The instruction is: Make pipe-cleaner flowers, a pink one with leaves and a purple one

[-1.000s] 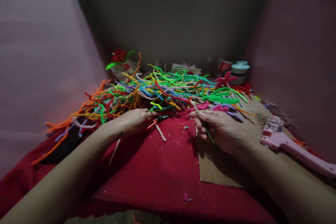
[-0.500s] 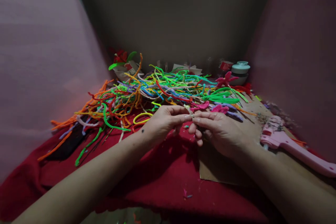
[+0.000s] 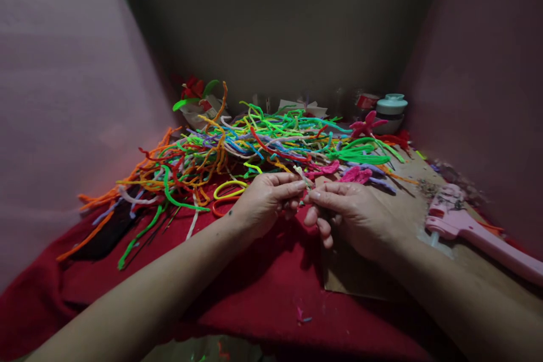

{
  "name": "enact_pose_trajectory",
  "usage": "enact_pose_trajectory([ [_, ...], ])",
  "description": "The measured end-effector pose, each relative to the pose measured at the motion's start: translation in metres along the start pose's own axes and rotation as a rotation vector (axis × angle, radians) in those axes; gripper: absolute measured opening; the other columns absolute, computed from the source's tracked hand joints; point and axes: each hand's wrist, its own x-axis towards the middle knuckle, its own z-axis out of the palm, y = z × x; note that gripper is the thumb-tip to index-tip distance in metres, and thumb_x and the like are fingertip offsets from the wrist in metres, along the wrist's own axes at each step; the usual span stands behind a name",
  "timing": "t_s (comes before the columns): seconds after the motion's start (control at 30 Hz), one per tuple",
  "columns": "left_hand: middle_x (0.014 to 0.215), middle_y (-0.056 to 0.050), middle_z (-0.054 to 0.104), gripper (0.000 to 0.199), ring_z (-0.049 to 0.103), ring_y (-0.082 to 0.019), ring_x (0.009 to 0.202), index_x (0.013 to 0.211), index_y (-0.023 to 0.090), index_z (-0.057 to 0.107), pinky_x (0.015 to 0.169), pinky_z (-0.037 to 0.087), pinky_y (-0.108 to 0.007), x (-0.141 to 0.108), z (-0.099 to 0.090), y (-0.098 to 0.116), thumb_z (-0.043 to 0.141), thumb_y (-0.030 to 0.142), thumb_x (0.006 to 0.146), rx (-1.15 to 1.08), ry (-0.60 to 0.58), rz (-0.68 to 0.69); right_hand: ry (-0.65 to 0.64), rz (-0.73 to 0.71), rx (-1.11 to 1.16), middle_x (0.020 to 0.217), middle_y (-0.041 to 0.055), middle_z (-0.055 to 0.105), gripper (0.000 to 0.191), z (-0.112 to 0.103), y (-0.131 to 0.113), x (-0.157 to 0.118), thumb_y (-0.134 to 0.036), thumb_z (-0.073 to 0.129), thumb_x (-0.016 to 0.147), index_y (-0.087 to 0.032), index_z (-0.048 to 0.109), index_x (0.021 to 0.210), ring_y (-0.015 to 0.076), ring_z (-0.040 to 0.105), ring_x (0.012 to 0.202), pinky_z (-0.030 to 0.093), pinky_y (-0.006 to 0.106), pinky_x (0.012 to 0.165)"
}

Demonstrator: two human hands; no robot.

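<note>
My left hand (image 3: 271,198) pinches a small pale twisted piece (image 3: 301,174) between thumb and forefinger above the red cloth. It looks like a bit of white and pale green pipe cleaner, its upper end sticking up past the fingertips. From the other side, my right hand (image 3: 348,209) closes thumb and forefinger on the lower part of this piece, which the fingertips partly hide. Just behind the hands lie pink fuzzy petals (image 3: 356,175) and a big heap of coloured pipe cleaners (image 3: 263,141).
Yellow-handled scissors (image 3: 229,189) lie left of my hands. A pink hot glue gun (image 3: 453,218) rests at the right, on a cardboard sheet (image 3: 360,271). Behind the heap stand a lidded jar (image 3: 391,104) and a pink flower (image 3: 367,124). Red cloth (image 3: 254,288) covers the table.
More of the pale piece now shows above my left fingertips. The two hands' fingertips have drawn slightly apart, and the view has shifted a little.
</note>
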Motion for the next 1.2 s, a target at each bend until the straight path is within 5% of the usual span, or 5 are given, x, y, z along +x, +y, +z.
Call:
enact_pose_trajectory([
  [0.73, 0.063, 0.0, 0.058, 0.017, 0.047, -0.005, 0.047, 0.083, 0.011, 0.069, 0.044, 0.036, -0.018, -0.008, 0.002, 0.003, 0.069, 0.02, 0.069, -0.037, 0.019, -0.033, 0.087, 0.02, -0.082, 0.049, -0.0017, 0.059, 0.027, 0.007, 0.001, -0.008, -0.04, 0.067, 0.075, -0.016, 0.059, 0.064, 0.0057, 0.046, 0.034, 0.038, 0.015, 0.032],
  [1.2, 0.057, 0.002, 0.054, 0.021, 0.046, -0.006, 0.045, 0.076, 0.013, 0.061, 0.041, 0.035, -0.018, -0.013, 0.003, 0.001, 0.067, 0.034, 0.076, 0.066, 0.038, -0.006, 0.128, -0.081, -0.141, 0.053, -0.0018, 0.061, 0.028, 0.005, 0.004, -0.006, -0.042, 0.064, 0.078, -0.018, 0.055, 0.069, 0.0066, 0.048, 0.036, 0.04, 0.017, 0.035],
])
